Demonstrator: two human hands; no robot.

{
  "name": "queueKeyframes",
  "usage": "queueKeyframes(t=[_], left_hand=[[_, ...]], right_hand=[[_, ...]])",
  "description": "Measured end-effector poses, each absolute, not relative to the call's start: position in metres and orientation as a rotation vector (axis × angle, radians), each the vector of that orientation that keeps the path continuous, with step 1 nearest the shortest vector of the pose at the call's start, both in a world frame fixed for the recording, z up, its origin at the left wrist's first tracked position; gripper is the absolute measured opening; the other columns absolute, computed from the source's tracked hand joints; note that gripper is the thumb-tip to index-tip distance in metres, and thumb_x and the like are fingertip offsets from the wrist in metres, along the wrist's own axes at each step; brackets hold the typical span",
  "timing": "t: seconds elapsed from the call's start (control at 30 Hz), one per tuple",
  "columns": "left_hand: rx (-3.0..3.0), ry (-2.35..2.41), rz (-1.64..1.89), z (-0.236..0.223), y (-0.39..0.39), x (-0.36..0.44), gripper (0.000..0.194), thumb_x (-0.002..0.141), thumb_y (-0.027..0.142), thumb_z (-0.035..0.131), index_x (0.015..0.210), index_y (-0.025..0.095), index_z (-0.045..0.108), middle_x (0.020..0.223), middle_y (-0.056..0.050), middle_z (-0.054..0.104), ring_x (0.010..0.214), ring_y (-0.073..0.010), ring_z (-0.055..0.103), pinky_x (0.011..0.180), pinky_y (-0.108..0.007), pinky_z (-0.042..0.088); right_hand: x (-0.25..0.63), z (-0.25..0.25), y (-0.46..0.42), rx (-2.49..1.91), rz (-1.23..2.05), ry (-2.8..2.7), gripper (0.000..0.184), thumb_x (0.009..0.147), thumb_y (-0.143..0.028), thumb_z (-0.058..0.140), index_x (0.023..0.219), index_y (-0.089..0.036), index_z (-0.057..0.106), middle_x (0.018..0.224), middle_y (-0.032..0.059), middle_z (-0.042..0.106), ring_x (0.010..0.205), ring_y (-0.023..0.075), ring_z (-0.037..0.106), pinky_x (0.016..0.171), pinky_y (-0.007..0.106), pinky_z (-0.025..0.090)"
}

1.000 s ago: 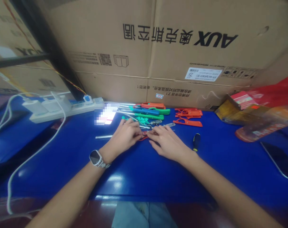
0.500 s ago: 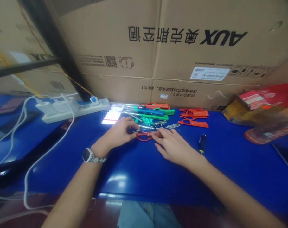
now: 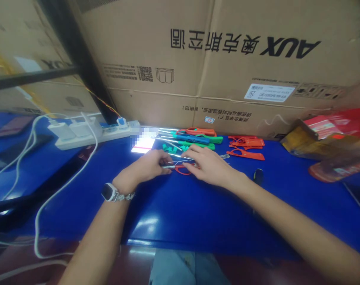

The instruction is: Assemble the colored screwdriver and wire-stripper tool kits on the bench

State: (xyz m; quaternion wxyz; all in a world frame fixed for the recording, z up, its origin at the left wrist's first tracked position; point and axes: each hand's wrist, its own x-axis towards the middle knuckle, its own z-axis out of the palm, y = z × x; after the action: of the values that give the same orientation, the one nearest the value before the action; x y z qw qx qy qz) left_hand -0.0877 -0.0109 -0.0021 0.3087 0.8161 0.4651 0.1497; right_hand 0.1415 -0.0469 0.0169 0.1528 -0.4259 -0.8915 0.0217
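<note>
An orange long-neck lighter half-shell (image 3: 182, 170) lies on the blue table with a metal tube (image 3: 166, 167) at its left end. My left hand (image 3: 151, 164) is closed on this tube. My right hand (image 3: 206, 164) is over the shell's right part and hides it. Its thumb and fingers are closed around a thin wire (image 3: 180, 161) that runs between the hands; the exact grip is partly hidden. Just behind lie small green parts (image 3: 169, 148) and a clear piece (image 3: 225, 156). Farther back are green and blue lighters (image 3: 194, 138) with metal tubes.
Several orange shells (image 3: 246, 153) lie to the right, with a dark screwdriver (image 3: 258, 175) partly behind my right forearm. A lit screen (image 3: 142, 145) and a white power strip (image 3: 69, 142) with cables are at left. A large carton (image 3: 156, 99) stands behind; an opened box (image 3: 297, 138) is at right.
My right hand has shifted left and up, with its fingers now over the small parts behind the shell. A metal tube now shows at my left fingertips. The view has shifted slightly.
</note>
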Motion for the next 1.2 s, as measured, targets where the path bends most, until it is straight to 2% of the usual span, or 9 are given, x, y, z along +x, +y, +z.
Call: queueKeyframes(t=[0.1,0.23,0.47,0.63,1.03,1.2], left_hand=[[2.182,1.199,0.378,-0.005,-0.010,-0.087,0.015,0.078,0.024,0.067,0.090,0.015,0.071,0.079,-0.003,0.070,0.071,-0.0184,0.062,0.066,-0.028,0.046],[2.176,1.165,0.383,-0.006,-0.009,-0.085,0.012,0.079,0.020,0.065,0.087,0.014,0.073,0.080,-0.005,0.072,0.071,-0.0180,0.063,0.066,-0.028,0.046],[2.184,1.160,0.423,-0.009,-0.008,-0.084,0.011,0.077,0.016,0.066,0.082,0.016,0.076,0.074,-0.004,0.073,0.065,-0.0161,0.061,0.062,-0.026,0.045],[2.213,1.160,0.432,-0.010,-0.007,-0.084,0.012,0.075,0.013,0.067,0.081,0.016,0.076,0.075,-0.003,0.073,0.064,-0.0154,0.060,0.061,-0.026,0.043],[2.207,1.159,0.409,-0.012,-0.007,-0.083,0.012,0.077,0.017,0.066,0.084,0.016,0.077,0.077,-0.004,0.074,0.070,-0.0173,0.063,0.065,-0.027,0.046],[2.168,1.155,0.415,-0.009,-0.009,-0.081,0.011,0.076,0.016,0.066,0.080,0.017,0.076,0.076,-0.003,0.074,0.070,-0.0174,0.064,0.067,-0.027,0.047]], right_hand=[[0.121,0.016,-0.027,-1.116,0.153,-2.629,0.019,0.092,-0.022,0.059,0.110,-0.020,0.065,0.103,0.0060,0.068,0.088,0.0199,0.061,0.072,0.030,0.040],[0.116,0.011,-0.013,-0.992,0.230,-2.648,0.014,0.091,-0.011,0.056,0.097,-0.018,0.067,0.094,0.0040,0.070,0.084,0.0168,0.061,0.073,0.028,0.040],[0.130,0.018,-0.019,-1.047,0.048,-2.766,0.018,0.089,-0.010,0.055,0.083,-0.018,0.069,0.087,0.0043,0.064,0.072,0.0150,0.054,0.060,0.029,0.031],[0.127,0.021,-0.026,-1.138,0.042,-2.800,0.018,0.089,-0.011,0.057,0.078,-0.018,0.070,0.083,0.0043,0.061,0.068,0.0145,0.051,0.059,0.031,0.030],[0.120,0.011,-0.031,-1.154,0.173,-2.776,0.021,0.092,-0.012,0.054,0.085,-0.019,0.073,0.088,0.0051,0.062,0.068,0.0139,0.054,0.060,0.029,0.035],[0.126,-0.003,-0.039,-1.111,0.241,-2.604,0.023,0.095,-0.019,0.053,0.113,-0.018,0.068,0.100,0.0069,0.065,0.079,0.0167,0.061,0.068,0.030,0.044]])
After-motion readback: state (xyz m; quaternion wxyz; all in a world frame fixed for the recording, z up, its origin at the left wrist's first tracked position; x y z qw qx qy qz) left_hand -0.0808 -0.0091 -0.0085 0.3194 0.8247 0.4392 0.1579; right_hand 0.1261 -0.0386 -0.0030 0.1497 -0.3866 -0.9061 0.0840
